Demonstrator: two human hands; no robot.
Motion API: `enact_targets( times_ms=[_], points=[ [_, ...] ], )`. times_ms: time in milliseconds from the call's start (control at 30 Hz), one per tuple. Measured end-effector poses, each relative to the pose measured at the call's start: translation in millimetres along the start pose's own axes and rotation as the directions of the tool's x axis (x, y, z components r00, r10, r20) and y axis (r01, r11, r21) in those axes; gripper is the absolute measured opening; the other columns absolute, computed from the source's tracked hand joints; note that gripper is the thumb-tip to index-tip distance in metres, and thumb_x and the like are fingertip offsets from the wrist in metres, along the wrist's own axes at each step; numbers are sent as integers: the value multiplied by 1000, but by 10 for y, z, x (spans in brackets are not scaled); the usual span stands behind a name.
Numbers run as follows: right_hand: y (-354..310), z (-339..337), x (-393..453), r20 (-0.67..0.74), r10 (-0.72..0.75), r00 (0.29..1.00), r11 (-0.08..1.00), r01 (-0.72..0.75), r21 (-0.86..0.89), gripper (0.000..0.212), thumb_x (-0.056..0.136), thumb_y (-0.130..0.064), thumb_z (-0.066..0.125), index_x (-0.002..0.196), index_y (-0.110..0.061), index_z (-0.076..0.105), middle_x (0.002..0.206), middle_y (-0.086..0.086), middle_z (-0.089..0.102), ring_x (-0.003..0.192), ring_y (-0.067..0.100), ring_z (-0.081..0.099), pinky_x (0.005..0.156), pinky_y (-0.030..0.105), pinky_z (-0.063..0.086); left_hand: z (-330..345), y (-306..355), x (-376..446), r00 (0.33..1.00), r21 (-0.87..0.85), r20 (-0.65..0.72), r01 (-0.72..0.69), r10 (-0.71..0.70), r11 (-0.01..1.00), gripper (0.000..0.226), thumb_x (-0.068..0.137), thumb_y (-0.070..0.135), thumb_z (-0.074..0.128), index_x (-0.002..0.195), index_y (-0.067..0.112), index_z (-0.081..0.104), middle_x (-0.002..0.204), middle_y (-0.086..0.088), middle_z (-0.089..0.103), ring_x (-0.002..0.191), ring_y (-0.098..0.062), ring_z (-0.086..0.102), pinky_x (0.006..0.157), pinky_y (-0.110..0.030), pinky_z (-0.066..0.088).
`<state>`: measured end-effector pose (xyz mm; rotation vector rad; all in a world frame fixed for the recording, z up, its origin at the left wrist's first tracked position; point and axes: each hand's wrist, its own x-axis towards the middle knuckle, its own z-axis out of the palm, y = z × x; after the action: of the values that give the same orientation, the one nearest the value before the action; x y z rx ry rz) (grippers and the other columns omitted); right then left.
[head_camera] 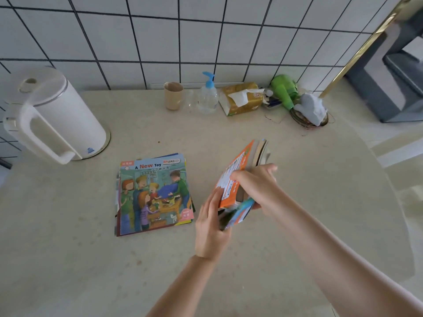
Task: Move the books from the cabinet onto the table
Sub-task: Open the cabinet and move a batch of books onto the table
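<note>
A stack of thin picture books (153, 195) lies flat on the beige table (68, 236), the top cover reading "A New Toy". To its right a bundle of books with an orange cover (238, 170) stands tilted on edge above the table. My right hand (256, 184) grips this bundle from the top, fingers wrapped over the orange cover. My left hand (211, 227) presses against the bundle's lower left side, where blue-edged books (239, 213) stick out. The cabinet is out of view.
A white electric kettle (48, 115) stands at the back left. Along the tiled wall are a beige cup (173, 95), a pump bottle (207, 97), a tissue pack (242, 98), a green object (285, 90) and a cloth in a dish (312, 110). The table's curved edge runs on the right.
</note>
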<state>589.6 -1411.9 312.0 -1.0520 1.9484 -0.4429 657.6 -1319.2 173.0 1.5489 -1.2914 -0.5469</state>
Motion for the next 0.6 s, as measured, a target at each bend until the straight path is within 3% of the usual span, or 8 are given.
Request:
enact_targets(
  times_ms=[167, 233, 267, 333, 400, 500, 533, 600],
  points=[
    [230, -179, 196, 178, 16, 984, 992, 6, -123, 70, 81, -66, 49, 117, -10, 25, 112, 11, 54, 98, 36, 63, 53, 44, 57, -8, -99, -63, 995, -40, 70, 77, -74, 996, 62, 76, 7, 70, 131, 22, 46, 112, 29, 58, 102, 12, 55, 86, -9, 44],
    [350, -398, 358, 120, -147, 982, 978, 162, -134, 55, 90, -55, 48, 115, -5, 43, 108, 20, 58, 96, 39, 63, 58, 41, 57, -62, -167, -33, 995, 21, 79, 66, -68, 998, 56, 74, 1, 76, 123, 13, 53, 102, 29, 55, 98, 21, 50, 83, -1, 37],
    [448, -478, 498, 52, -205, 977, 975, 209, -76, 50, 85, -45, 64, 104, 0, 52, 96, 24, 60, 85, 38, 65, 59, 37, 58, -98, -178, -15, 996, 57, 81, 42, -46, 998, 50, 72, -2, 78, 117, 6, 57, 96, 29, 53, 99, 23, 46, 84, 2, 32],
    [625, -554, 758, 53, -129, 990, 989, 133, -72, 31, 79, -11, 70, 103, 0, 53, 86, 22, 57, 75, 37, 63, 61, 38, 59, -163, -153, 20, 996, 83, 84, 4, -11, 997, 41, 72, -5, 79, 109, -3, 61, 86, 30, 53, 98, 24, 43, 83, 5, 28],
    [791, -546, 935, 275, -52, 960, 988, 89, -124, 61, 80, 7, 53, 133, -18, 36, 101, 19, 57, 92, 38, 63, 75, 44, 56, -208, -107, 40, 993, 53, 120, 9, -15, 999, 36, 75, -3, 77, 106, -2, 60, 94, 36, 55, 96, 22, 44, 79, 4, 30],
    [733, -534, 897, 501, -165, 850, 919, 316, -234, 100, 82, 7, 66, 151, -24, 1, 138, -4, 37, 130, 14, 41, 95, 21, 39, -271, -39, 50, 981, 40, 157, 110, -115, 993, 49, 79, 4, 76, 118, 23, 53, 100, 45, 49, 95, 19, 44, 79, 2, 31],
    [692, -505, 910, 547, -196, 814, 908, 361, -212, 102, 81, 6, 69, 151, -21, -1, 137, -10, 30, 127, 6, 35, 91, 12, 33, -293, -42, 50, 971, 46, 176, 157, -163, 986, 61, 79, 9, 77, 120, 42, 46, 98, 42, 51, 96, 15, 44, 80, -1, 31],
    [665, -443, 977, 603, -217, 767, 894, 404, -192, 99, 78, 6, 73, 149, -26, 10, 130, -19, 42, 116, 3, 44, 92, 16, 39, -332, -82, 67, 934, 78, 251, 244, -255, 967, 82, 80, 20, 77, 112, 76, 26, 92, 29, 53, 101, 3, 43, 84, -7, 31]
  ],
)
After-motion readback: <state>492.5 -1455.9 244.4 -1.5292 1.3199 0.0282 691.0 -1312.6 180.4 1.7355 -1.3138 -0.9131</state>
